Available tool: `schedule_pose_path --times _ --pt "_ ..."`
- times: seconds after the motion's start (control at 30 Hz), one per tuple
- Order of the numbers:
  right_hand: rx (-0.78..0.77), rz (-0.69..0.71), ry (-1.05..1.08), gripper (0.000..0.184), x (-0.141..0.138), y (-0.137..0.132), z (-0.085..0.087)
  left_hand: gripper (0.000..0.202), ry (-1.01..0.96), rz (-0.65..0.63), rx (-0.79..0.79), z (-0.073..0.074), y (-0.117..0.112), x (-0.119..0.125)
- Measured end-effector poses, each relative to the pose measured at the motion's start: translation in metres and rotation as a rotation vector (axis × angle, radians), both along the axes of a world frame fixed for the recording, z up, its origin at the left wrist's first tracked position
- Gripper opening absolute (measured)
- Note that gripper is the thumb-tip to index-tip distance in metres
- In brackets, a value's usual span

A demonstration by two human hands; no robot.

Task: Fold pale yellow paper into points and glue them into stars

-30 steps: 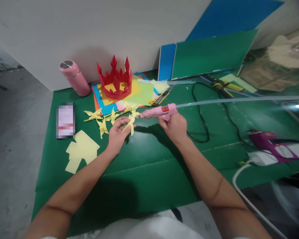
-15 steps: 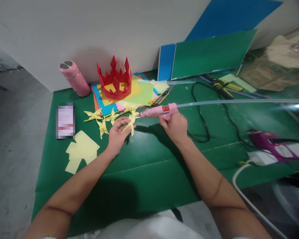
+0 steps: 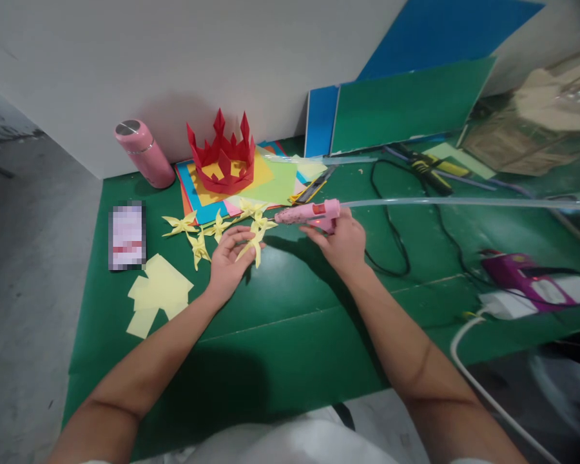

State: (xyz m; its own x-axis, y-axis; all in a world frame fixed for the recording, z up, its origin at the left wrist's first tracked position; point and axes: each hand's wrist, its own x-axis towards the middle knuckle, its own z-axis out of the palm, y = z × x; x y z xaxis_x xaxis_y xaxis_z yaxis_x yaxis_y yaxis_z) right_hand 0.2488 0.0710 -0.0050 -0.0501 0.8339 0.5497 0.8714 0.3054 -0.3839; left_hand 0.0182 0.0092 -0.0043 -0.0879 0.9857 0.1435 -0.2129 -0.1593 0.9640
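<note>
My right hand (image 3: 341, 245) grips a pink glue gun (image 3: 309, 214) with a long clear glue stick (image 3: 464, 202) running out to the right. Its nozzle points left at a yellow folded paper flower (image 3: 255, 240), pinched in the fingers of my left hand (image 3: 228, 259). Several more yellow paper flowers (image 3: 200, 232) lie on the green table (image 3: 280, 309) just beyond my left hand. Pale yellow paper squares (image 3: 158, 293) lie to the left.
A red paper crown (image 3: 221, 154) sits on a stack of coloured paper (image 3: 265, 183) by the wall. A pink bottle (image 3: 144, 153) and a phone (image 3: 126, 234) are at the left. A black cable (image 3: 391, 225), a purple tool (image 3: 522, 274), a white cord (image 3: 468, 367) and leaning boards (image 3: 406, 103) are on the right.
The glue gun has drawn slightly back to the right, off the flower. My left hand keeps the flower in the same place.
</note>
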Motion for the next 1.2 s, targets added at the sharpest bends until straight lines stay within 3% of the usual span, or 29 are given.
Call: schedule_pose_path --times 0.13,0.23,0.4,0.63,0.83,0.97,1.07,1.2 --pt "-0.079 -0.045 0.149 0.056 0.005 0.003 0.002 0.022 0.040 0.005 0.016 -0.002 0.000 -0.002" --pt "-0.130 -0.099 0.212 0.047 0.011 0.008 0.002 0.021 0.046 0.016 0.025 -0.005 0.002 -0.003" --pt "-0.261 -0.190 0.222 0.037 0.020 0.015 -0.001 0.023 0.006 0.021 0.004 -0.006 0.004 -0.003" --pt "-0.342 -0.148 0.136 0.031 0.017 0.011 -0.001 0.030 -0.083 0.039 -0.035 -0.004 0.005 0.000" --pt "-0.227 -0.111 -0.031 0.025 0.014 0.010 -0.007 0.035 -0.078 -0.004 -0.093 -0.006 0.004 0.000" --pt "-0.106 -0.077 -0.119 0.026 0.010 0.005 0.003 0.037 -0.065 -0.014 -0.114 -0.005 0.004 -0.001" --pt "-0.007 0.072 -0.057 0.019 0.000 -0.004 0.015 0.039 -0.066 -0.051 -0.122 -0.004 0.003 0.001" --pt "0.010 0.469 0.082 0.030 -0.020 -0.016 0.021 0.037 -0.036 -0.127 -0.126 -0.004 0.001 0.003"
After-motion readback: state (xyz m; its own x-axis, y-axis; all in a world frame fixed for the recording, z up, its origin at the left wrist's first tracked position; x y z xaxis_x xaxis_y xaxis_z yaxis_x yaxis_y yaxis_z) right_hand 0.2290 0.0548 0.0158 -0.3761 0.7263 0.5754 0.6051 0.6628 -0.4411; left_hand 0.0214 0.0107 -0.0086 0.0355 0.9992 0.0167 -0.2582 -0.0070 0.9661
